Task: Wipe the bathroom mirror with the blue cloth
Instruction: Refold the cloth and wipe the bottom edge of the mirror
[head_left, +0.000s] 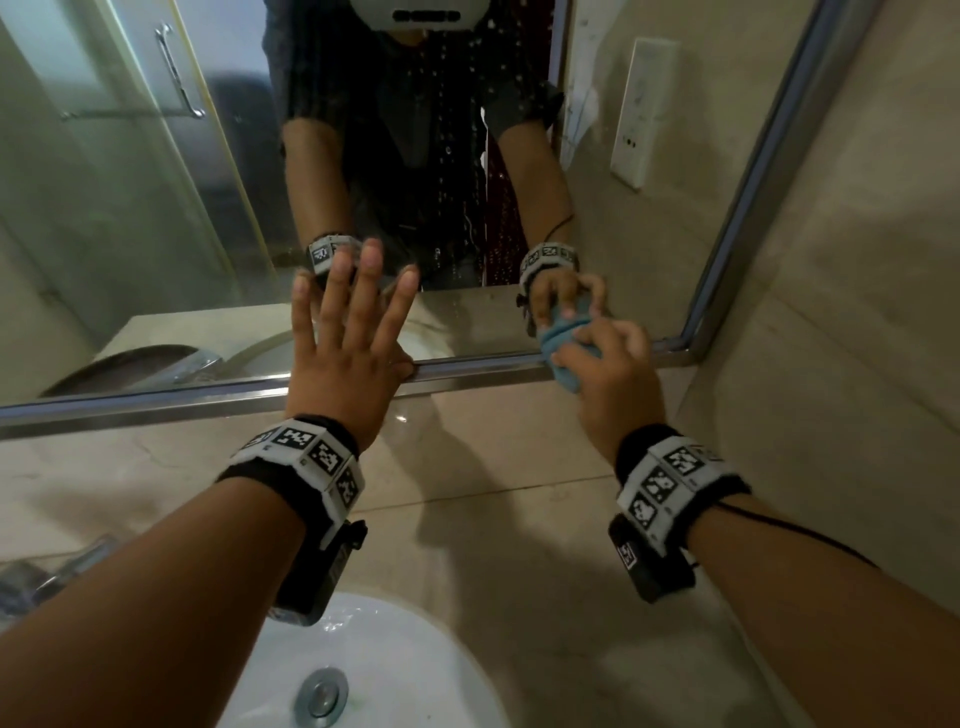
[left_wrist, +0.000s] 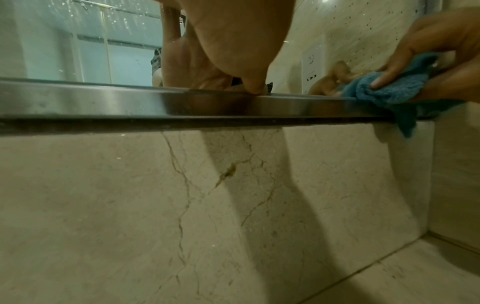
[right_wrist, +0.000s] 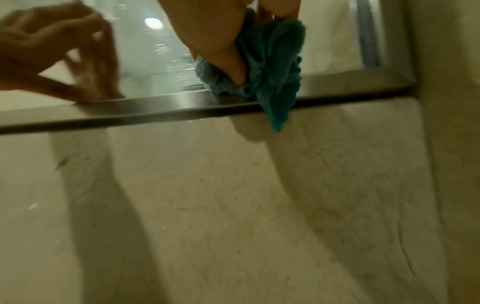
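While my left hand lies flat with fingers spread on the mirror, thumb on its steel frame, my right hand grips the bunched blue cloth against the mirror's lower right corner, above the sink.

Wristbands: black-and-white square code markers, no letters or numbers readable.
Box under right wrist: small white mark, too small to read.
Wall socket plate, left of the right-hand fingers: faint symbols, illegible.
Readable text: none.
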